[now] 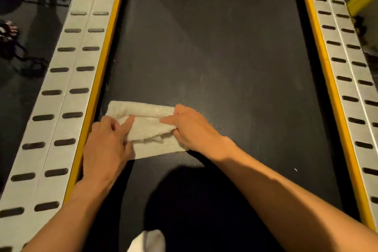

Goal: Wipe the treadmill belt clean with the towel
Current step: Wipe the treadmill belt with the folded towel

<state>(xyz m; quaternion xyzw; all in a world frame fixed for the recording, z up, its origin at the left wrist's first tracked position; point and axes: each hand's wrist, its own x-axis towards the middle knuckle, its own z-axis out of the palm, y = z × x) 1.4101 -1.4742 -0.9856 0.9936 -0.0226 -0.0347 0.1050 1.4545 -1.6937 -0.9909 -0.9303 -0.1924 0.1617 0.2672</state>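
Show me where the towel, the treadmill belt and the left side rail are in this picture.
towel (143,129): head view, folded top layer, near its middle.
treadmill belt (204,47): head view, bare black surface beyond the towel.
left side rail (67,80): head view, grey surface between the slots.

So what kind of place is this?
Probably a gym: a long black treadmill belt, grey slotted side rails edged in yellow, and a towel for wiping it.

towel (147,129): ends covered | belt (204,47): cropped top | floor object (8,32): blurred
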